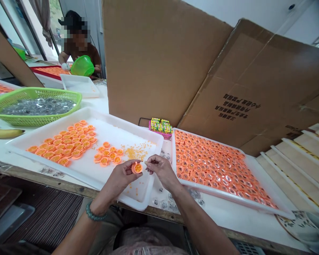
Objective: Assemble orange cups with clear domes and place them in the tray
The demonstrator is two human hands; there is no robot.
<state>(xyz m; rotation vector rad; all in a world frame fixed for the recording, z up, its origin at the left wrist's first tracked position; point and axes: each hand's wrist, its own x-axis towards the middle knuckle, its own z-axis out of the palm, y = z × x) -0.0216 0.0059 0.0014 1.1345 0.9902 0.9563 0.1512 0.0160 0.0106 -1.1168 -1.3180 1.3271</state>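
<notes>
My left hand [121, 177] grips a small round orange plastic cup [137, 168] with a tab at its rim and yellow bits inside. Just to its right, my right hand [162, 171] is closed in a pinch; what lies between those fingertips is too small to make out. Both hands are over the right end of a white tray [117, 125]. In that tray lie loose yellow beads [135, 151], a small cluster of similar orange cups [108, 154] and a larger group [66, 143] farther left.
A second white tray [279, 209], full of orange pieces with clear, dark-printed tops [210, 163], stands at right. Clear discs [164, 204] lie near the table edge. A green basket [34, 120], banana [5, 132], pink basket [166, 135], tall cardboard [162, 63] and a co-worker [81, 53] are around.
</notes>
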